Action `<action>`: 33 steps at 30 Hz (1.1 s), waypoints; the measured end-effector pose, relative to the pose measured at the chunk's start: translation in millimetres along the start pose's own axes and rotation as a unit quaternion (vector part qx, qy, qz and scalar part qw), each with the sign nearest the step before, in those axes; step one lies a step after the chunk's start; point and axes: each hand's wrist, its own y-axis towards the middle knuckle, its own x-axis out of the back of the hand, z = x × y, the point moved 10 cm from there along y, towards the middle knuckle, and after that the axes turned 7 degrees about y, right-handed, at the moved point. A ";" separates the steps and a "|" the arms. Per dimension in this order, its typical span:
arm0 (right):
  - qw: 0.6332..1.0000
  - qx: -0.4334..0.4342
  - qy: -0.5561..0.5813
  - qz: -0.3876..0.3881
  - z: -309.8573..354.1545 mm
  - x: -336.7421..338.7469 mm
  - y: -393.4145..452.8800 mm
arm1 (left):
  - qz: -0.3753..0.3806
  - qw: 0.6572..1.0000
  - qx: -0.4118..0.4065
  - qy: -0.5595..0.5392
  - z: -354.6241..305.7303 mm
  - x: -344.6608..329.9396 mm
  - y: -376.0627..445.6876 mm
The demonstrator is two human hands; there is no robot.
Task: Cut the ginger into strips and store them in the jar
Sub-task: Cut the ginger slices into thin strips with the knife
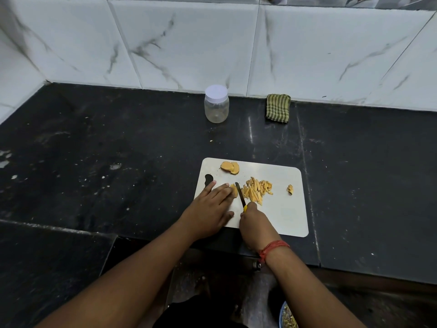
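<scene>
Black stone, scuffed and flecked, makes up the worktop [118,162], and near its front edge lies a pale, smooth cutting board [283,209] with rounded corners. On the board's near left, the left hand [210,209] lies flat, straight fingers pressing down a ginger slice [234,191]; its grip holds nothing. Just right of it, the right hand [255,223] has its grip curled round the yellow handle of a small knife [240,194], the narrow blade angled beside the slice. The step in hand looks like slicing this piece into strips. The next stroke calls for a steady downward cut close to the fingertips, without nicking them. Right of the blade sits a loose heap of thin ginger strips [256,190], with a small scrap [290,189] further right. At the board's far left, two rounded ginger pieces [230,167] wait uncut. Farther back, near the marbled wall tiles, the clear plastic jar [216,104] stands upright, white lid on, a folded green striped cloth [278,108] to its right.
</scene>
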 end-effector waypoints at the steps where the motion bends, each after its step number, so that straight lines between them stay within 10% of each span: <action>1: 1.000 -0.004 -0.003 -0.001 -0.7 -1.0 0.5 | -0.001 1.000 -0.001 -0.005 0.3 -1.0 -0.1; 33: 0.996 -0.039 -0.075 0.024 -26.4 -21.7 -37.4 | -0.008 0.994 0.051 -0.094 -1.2 -12.0 -2.4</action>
